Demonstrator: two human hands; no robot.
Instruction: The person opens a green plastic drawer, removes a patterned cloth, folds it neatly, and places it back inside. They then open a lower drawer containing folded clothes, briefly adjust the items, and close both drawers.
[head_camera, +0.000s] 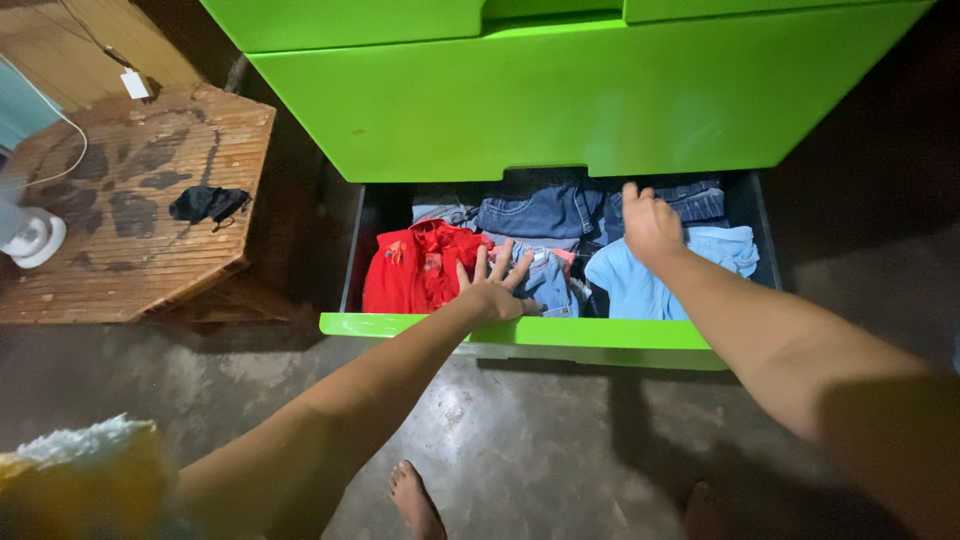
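Green drawer (520, 335) stands open, left hand (492, 290) spread flat on folded clothes beside a red garment (415, 268), right hand (648, 225) curled, gripping blue jeans (545, 212).

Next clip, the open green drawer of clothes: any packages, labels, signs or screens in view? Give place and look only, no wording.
No packages, signs or screens show.
Small white rectangular plug or adapter: upper left, at the far edge of the wooden slatted table, white cable attached; no label readable.
Left hand: spread flat on folded clothes beside the red garment.
Right hand: fingers curled into the denim above the light blue garment.
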